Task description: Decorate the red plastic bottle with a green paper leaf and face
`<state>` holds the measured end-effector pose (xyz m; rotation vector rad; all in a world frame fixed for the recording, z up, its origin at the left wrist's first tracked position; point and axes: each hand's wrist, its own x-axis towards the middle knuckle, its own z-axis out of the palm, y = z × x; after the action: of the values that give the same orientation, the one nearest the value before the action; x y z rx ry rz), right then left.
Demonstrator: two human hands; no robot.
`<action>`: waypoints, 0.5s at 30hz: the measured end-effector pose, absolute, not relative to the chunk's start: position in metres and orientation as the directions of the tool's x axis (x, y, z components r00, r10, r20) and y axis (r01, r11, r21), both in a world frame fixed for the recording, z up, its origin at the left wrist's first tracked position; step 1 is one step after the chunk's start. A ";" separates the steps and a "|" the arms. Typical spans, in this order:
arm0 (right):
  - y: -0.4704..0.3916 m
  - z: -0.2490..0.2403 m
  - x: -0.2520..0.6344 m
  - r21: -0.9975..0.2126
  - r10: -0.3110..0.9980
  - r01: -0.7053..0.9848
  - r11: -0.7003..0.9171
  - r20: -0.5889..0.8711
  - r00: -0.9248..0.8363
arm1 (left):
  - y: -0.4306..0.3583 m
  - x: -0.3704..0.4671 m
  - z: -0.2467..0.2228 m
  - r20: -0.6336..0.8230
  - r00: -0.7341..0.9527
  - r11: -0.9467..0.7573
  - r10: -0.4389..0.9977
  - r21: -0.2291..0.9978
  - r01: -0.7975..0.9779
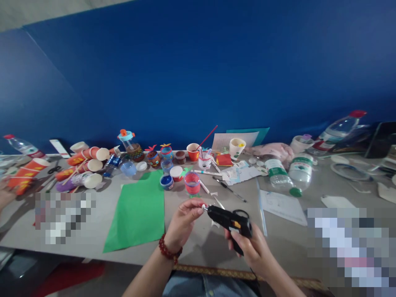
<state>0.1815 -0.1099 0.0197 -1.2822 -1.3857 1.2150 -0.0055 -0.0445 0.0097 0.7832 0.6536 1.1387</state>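
The right hand (251, 248) wraps round the grip of a black plastic hot-glue gun (230, 220) with a small orange patch on its side. That hand is closed firmly on the handle, and the gun points left across the near middle of the table (198, 247). The left hand (185, 216), with a dark red beaded bracelet (170, 248) at its wrist, pinches a tiny white piece (203, 206) between thumb and fingers, right at the metal nozzle. The piece is probably held at its edge to leave a face free for the tip and keep the skin off hot metal. Both hands hover over the tabletop, perhaps for room to angle the nozzle.

Just beyond them stands a clear cup with red inside (192, 183); to its left is an open tub of blue paint (167, 181). A flat green paper sheet (139, 210) lies left of the hands, seemingly set aside within reach.

Whether the nozzle touches the white piece, and whether any glue is on it, I cannot tell. The gun covers part of a black loop (240, 210), maybe a scissors handle. At the far left, another person's hand (5, 194) is cut off by the frame beside stacked orange paper cups (27, 175). Blocky blurring hides patches on both sides.
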 end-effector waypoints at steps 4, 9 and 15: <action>-0.111 0.017 0.183 -0.982 0.996 0.186 -0.004 -0.020 -0.087 | -0.043 -0.005 0.009 -0.068 0.291 0.222 0.954 0.813 -0.539; -0.110 0.016 0.182 -0.980 0.996 0.196 -0.022 -0.038 -0.081 | -0.042 -0.004 0.009 -0.059 0.292 0.217 0.955 0.809 -0.547; -0.107 0.013 0.183 -0.976 0.997 0.220 0.007 -0.010 -0.076 | -0.042 -0.005 0.008 -0.085 0.280 0.230 0.956 0.810 -0.540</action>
<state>0.1831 -0.1074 0.0134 -1.3348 -1.4294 1.1541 -0.0052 -0.0423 0.0081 0.7564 0.6706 1.1427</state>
